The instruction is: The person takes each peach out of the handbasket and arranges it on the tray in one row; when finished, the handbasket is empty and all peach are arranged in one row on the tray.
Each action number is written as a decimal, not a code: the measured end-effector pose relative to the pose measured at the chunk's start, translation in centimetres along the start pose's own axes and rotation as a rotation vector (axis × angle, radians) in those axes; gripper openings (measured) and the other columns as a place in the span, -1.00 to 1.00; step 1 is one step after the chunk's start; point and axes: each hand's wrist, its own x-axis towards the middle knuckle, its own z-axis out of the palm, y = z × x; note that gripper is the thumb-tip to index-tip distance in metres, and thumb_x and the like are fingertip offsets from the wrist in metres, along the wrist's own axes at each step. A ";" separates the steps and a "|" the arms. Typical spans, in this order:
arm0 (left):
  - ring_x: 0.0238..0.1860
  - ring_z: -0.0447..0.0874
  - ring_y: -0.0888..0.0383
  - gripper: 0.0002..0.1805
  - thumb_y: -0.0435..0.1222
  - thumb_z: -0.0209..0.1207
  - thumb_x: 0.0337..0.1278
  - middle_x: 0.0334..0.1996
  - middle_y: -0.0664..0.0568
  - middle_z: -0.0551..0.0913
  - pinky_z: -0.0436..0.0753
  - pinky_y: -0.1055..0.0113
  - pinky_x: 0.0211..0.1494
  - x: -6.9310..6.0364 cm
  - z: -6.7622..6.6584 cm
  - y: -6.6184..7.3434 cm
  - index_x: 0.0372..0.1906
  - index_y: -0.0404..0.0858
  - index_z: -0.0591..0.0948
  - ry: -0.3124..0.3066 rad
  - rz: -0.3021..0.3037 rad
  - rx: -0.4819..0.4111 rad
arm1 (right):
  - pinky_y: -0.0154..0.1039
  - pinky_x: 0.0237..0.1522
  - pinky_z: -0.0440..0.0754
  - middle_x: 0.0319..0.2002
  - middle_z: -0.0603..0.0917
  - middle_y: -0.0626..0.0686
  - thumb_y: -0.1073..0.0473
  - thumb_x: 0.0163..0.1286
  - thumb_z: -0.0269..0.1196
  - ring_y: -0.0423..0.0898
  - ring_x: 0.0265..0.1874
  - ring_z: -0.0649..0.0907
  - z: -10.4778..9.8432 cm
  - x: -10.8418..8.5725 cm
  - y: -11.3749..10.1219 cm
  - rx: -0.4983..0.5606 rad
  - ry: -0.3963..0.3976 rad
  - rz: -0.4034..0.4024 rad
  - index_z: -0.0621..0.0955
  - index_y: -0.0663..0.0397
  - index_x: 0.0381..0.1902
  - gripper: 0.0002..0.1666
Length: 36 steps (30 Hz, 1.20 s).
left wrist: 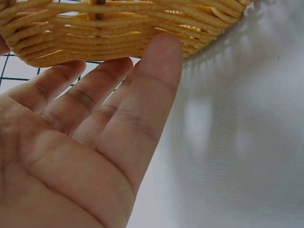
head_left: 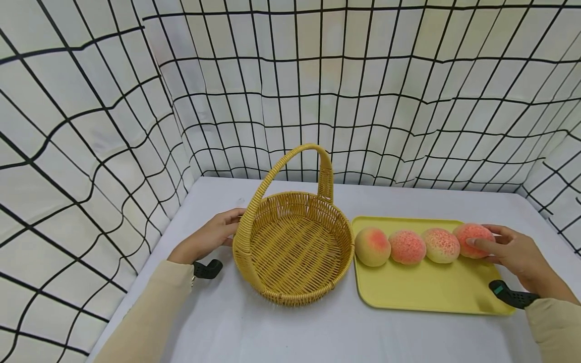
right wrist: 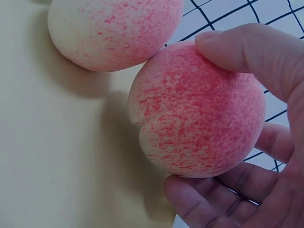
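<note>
A yellow wicker basket (head_left: 295, 297) with a tall arched handle stands on the white table, its woven floor in sight. Against its left side rests my left hand (head_left: 211, 234). Up close in the left wrist view, the extended fingers (left wrist: 161, 66) touch the basket's lower wall (left wrist: 104, 38). At the right, my right hand (head_left: 517, 254) grips the rightmost pink peach (head_left: 472, 234). The right wrist view has the thumb across the top of this peach (right wrist: 194, 109) and fingers beneath and behind it. This peach lies at the upper right of a yellow tray (head_left: 431, 292).
Three more peaches sit in a row along the tray's back half: a yellowish one (head_left: 373, 247), a pink one (head_left: 407, 247) and a speckled one (head_left: 440, 245). White cloth walls with a black grid (head_left: 304, 75) enclose the table (head_left: 272, 333) at the back and sides.
</note>
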 end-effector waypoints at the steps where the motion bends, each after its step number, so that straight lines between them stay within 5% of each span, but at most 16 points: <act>1: 0.16 0.65 0.05 -0.43 -0.06 0.03 0.63 0.41 -0.18 0.49 0.73 0.08 0.11 0.0 0.0 0.0 0.53 -0.22 0.38 -0.002 0.001 -0.003 | -0.40 -0.25 0.70 0.39 0.28 0.60 -0.26 0.53 0.23 -0.54 -0.31 0.55 0.0 0.0 0.0 -0.007 -0.003 0.002 0.11 0.52 0.56 0.11; 10: 0.14 0.66 0.06 -0.43 -0.07 0.03 0.63 0.39 -0.19 0.51 0.74 0.09 0.09 0.0 0.0 -0.1 0.53 -0.23 0.38 -0.004 0.002 -0.017 | -0.34 -0.26 0.69 0.32 0.38 0.61 -0.22 0.55 0.22 -0.48 -0.30 0.53 -0.4 0.0 0.0 -0.091 -0.019 0.004 0.14 0.50 0.55 0.04; 18: 0.14 0.65 0.07 -0.43 -0.06 0.04 0.62 0.40 -0.19 0.50 0.74 0.09 0.09 0.0 0.0 0.0 0.53 -0.22 0.38 0.004 -0.003 -0.010 | -0.32 -0.26 0.60 0.28 0.41 0.61 -0.23 0.54 0.24 -0.11 -0.24 0.65 -0.2 -0.1 -0.3 -0.127 -0.005 0.017 0.15 0.49 0.54 0.05; 29: 0.15 0.65 0.04 -0.42 -0.07 0.04 0.62 0.42 -0.19 0.48 0.74 0.09 0.10 -0.1 0.1 0.0 0.54 -0.23 0.36 0.004 -0.007 -0.012 | -0.34 -0.26 0.67 0.34 0.33 0.64 -0.23 0.56 0.21 -0.11 -0.15 0.65 -0.2 -0.1 -0.3 -0.127 -0.033 0.008 0.09 0.52 0.56 0.07; 36: 0.14 0.66 0.05 -0.43 -0.07 0.04 0.62 0.42 -0.19 0.48 0.74 0.08 0.09 0.0 0.0 0.0 0.53 -0.23 0.37 0.003 -0.007 -0.016 | -0.21 -0.21 0.76 0.38 0.24 0.67 -0.27 0.61 0.09 0.40 0.12 0.56 -0.5 -0.1 -0.2 -0.124 -0.044 0.009 0.07 0.53 0.56 0.05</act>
